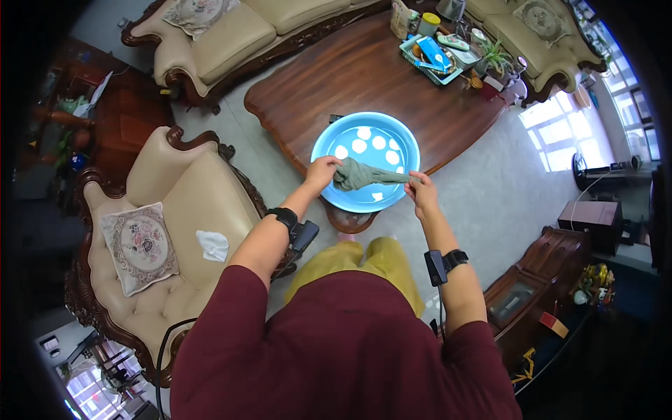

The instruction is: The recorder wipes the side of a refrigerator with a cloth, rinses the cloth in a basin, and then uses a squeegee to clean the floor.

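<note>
A grey-green cloth [362,176] is stretched between my two hands, above a light blue plastic basin [321,137]. My left hand [321,173] grips its bunched, thicker end near the basin's left rim. At the right rim, my right hand [421,191] pinches the narrow, twisted end. Inside the basin, several white round spots show on the blue bottom; whether there is water over them I cannot tell. The basin stands at the near end of a dark wooden coffee table [336,79].
On the table's far right, a pale green plastic basket [446,80] holds packets and small items beside a potted plant [495,55]. To my left stands a cream armchair [199,178] with a cushion [140,247] and a white cloth [213,245]. A wooden cabinet [535,278] is at right.
</note>
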